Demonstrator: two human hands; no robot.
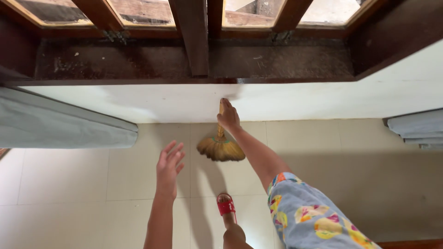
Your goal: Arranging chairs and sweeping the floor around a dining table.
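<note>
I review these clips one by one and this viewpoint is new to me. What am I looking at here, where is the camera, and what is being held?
The one camera sits on a person's head and looks down at their own arms. The right hand has its grip closed on the handle of a small straw broom, bristles hanging down, in front of a white wall under a dark wooden window sill. The left hand is open and holds nothing. Below lie pale floor tiles and a foot in a red sandal. Grey curtains hang at both sides.
</note>
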